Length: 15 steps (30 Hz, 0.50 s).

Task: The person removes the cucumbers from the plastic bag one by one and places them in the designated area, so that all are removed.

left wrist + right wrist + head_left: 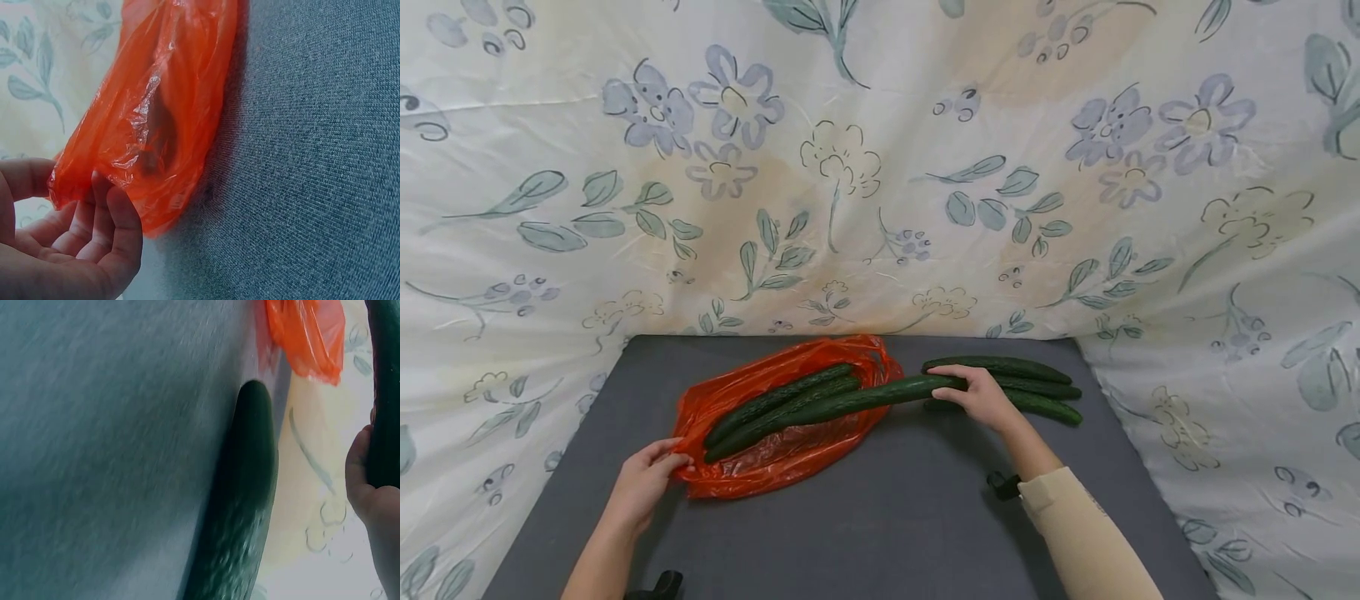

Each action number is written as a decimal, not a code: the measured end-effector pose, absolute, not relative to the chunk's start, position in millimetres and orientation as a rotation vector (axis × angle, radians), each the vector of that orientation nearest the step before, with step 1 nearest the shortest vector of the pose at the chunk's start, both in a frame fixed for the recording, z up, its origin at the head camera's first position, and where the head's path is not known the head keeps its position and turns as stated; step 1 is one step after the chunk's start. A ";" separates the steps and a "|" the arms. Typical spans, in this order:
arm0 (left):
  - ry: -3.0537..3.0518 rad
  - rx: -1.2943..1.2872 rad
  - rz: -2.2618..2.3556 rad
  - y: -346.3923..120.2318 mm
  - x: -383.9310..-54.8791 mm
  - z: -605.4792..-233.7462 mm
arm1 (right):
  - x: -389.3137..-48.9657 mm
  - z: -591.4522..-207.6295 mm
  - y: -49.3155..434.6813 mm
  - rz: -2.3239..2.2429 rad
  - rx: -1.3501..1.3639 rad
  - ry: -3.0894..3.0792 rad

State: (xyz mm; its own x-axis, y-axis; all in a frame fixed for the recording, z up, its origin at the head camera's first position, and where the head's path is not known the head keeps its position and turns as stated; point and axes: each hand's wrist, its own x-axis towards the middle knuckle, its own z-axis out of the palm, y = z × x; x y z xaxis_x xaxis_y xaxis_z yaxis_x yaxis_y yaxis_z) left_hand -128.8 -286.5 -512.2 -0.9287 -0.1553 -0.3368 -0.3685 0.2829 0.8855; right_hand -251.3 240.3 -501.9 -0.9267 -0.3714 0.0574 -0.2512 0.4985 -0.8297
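My left hand (643,479) pinches the lower left edge of an orange-red plastic bag (805,462); in the left wrist view, the thumb and fingers of that hand (81,231) grip the thin film. Two dark green cucumbers (775,398) lie side by side in the bag. My right hand (977,396) holds another long cucumber (895,390) by its right end, and its left part reaches over the bag and overlaps the cucumbers there. In the right wrist view, the fingers of my right hand (369,481) curl round this held cucumber (386,394).
Several more cucumbers (1045,406) lie together on the grey cloth-covered table (880,533), right of the bag and under my right hand. Close to the right wrist camera lies one cucumber (240,506). A flowered fabric (880,208) hangs behind the table and along both sides.
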 end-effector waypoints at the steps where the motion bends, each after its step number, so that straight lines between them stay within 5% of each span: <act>1: 2.355 -0.485 1.714 -286.6 -128.9 -512.2 | -250.1 -501.5 243.8 -1.403 -0.529 2.616; 15: 2.343 -0.500 1.722 -286.4 -128.5 -510.3 | -234.5 -501.5 291.1 -1.407 -0.344 2.652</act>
